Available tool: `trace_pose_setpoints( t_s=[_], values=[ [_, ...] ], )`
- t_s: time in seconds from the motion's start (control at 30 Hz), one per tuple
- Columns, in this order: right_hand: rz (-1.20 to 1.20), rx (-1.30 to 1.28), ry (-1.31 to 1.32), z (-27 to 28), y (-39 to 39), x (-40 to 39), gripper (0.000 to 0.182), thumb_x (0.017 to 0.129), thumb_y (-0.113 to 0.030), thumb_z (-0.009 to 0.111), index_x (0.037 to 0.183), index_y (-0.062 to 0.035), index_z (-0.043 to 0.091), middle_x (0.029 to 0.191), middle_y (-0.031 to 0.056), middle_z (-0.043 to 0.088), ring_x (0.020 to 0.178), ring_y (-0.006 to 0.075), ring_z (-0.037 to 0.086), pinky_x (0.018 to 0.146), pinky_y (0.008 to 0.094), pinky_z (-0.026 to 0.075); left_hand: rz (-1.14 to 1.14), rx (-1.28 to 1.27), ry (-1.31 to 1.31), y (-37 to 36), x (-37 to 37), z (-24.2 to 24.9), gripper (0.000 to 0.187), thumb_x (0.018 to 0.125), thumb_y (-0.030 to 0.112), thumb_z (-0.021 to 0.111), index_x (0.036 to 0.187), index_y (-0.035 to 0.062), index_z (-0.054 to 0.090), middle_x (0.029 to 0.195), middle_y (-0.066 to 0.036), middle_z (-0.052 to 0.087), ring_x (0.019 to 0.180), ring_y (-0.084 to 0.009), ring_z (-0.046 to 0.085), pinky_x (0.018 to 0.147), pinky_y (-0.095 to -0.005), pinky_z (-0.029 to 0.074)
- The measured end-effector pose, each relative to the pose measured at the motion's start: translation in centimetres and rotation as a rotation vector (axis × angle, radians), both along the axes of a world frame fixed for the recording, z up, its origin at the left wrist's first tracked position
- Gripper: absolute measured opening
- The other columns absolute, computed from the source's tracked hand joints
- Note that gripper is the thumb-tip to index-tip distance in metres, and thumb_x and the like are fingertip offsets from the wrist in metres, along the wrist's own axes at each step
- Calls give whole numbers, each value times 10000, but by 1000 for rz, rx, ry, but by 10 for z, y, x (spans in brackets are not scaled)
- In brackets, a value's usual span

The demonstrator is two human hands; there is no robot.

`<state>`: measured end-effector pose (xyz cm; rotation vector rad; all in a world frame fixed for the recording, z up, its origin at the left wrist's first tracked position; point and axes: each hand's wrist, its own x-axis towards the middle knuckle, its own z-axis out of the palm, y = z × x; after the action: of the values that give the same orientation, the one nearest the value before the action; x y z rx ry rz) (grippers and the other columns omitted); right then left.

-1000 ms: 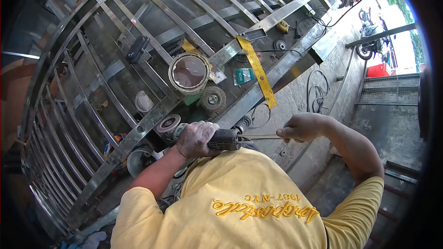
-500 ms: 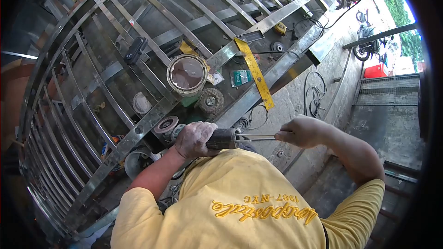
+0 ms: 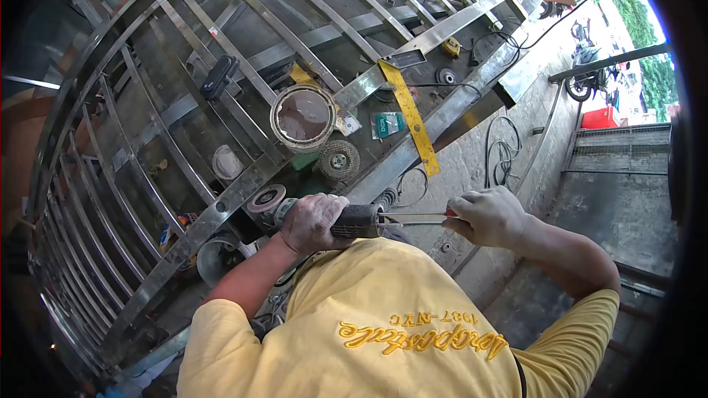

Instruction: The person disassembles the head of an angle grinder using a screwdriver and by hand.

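My left hand (image 3: 316, 222) is wrapped round an angle grinder (image 3: 358, 221), held sideways against my front. The grinder's disc (image 3: 267, 199) points left and its black rear end faces right. My right hand (image 3: 490, 215) is closed on a screwdriver (image 3: 417, 214) with a long thin shaft, and a bit of red handle shows at the fingertips. The shaft reaches the grinder's rear end; where its tip sits is hidden. A second thin, pale strand runs just below the shaft, and I cannot make out what it is.
A large metal frame of bars (image 3: 169, 147) fills the left and top. On it lie a round tin (image 3: 302, 118), a wire wheel (image 3: 339, 160), a green packet (image 3: 388, 125), a yellow metal strip (image 3: 409, 118) and a black case (image 3: 219, 78). Black cable (image 3: 503, 158) coils on the floor.
My right hand has rolled over on the screwdriver, its back now facing up more, and red handle has come into sight. The left hand and the grinder have stayed put.
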<state>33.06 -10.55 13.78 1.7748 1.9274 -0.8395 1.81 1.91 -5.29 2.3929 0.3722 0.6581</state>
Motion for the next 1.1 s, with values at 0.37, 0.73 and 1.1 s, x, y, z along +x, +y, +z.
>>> trace_pose_setpoints(
  t_s=[0.37,0.73,1.1],
  values=[
    [-52,108,15,-4,5,1,447,1004,-553,638,1011,-121,754,899,56,725,803,255,720,711,424,549,13,19,46,-1,-1,2,688,694,515,885,1107,16,654,943,-142,725,805,-327,730,728,-429,600],
    [-522,-703,222,-17,33,16,636,1084,-630,442,1041,-81,760,748,45,680,698,213,658,691,395,529,-11,20,6,-1,0,-4,690,664,501,906,1099,26,657,917,-133,714,771,-327,720,717,-434,600],
    [148,290,-73,-9,2,-2,388,1027,-482,615,1121,-116,701,903,70,742,888,317,725,791,483,546,45,19,-2,-1,-1,-3,661,669,500,894,1081,35,670,921,-125,718,785,-324,726,727,-431,606]
  ],
)
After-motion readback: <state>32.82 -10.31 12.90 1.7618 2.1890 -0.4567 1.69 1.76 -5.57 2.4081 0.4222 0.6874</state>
